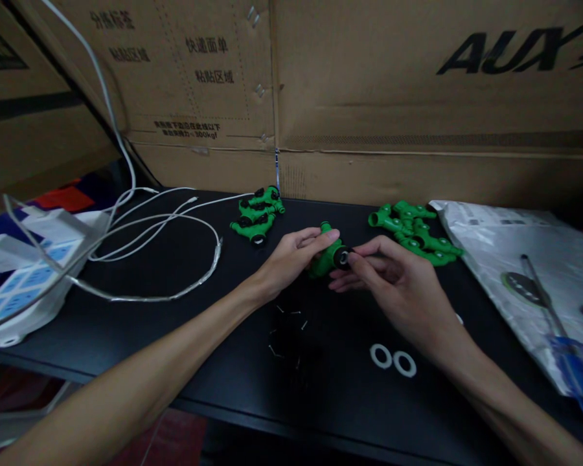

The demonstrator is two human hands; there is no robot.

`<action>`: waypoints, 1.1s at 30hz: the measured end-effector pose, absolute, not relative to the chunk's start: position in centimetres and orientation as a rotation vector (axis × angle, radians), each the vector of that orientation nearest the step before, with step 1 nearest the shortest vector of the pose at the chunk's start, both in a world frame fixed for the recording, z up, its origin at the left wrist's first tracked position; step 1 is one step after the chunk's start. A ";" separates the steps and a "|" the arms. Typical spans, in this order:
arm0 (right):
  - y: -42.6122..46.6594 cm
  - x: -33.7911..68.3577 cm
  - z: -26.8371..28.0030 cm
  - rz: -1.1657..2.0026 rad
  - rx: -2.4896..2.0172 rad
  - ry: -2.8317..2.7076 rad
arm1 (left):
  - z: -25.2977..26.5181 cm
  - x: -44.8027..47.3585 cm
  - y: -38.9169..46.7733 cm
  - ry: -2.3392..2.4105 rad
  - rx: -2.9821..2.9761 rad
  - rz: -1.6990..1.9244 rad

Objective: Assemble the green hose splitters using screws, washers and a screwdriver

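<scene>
My left hand [296,259] is closed around a green plastic hose fitting [326,257] and holds it above the dark table. The fitting has a black collar [343,257] facing toward me and to the right, with something pale inside its opening. My right hand [393,272] pinches at the rim of that collar with thumb and index finger; any small part between the fingertips is hidden. Two white ring washers [392,360] lie on the table below my right hand. Small screws [286,330] are scattered below the fitting, hard to make out against black.
Green fittings with black parts [258,217] sit behind my left hand. More green fittings [412,233] are heaped behind my right. A blue-handled screwdriver [571,362] lies on a grey plastic bag [505,259]. White cables [175,298] and a power strip [34,278] occupy the left; cardboard [369,97] stands behind.
</scene>
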State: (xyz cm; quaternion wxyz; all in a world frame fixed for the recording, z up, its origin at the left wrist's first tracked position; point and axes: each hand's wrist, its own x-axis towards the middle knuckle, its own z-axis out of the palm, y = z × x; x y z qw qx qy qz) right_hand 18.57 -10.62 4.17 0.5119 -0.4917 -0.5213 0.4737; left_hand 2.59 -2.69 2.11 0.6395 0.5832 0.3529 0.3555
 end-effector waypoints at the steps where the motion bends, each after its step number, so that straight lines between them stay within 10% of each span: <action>1: -10.6 18.6 4.2 1.161 -1.180 -1.227 | 2.1 2.6 -2.7 0.805 1.317 0.811; 33: -10.1 19.8 4.6 1.522 -1.163 -1.139 | 1.9 2.5 -2.5 0.794 1.442 0.903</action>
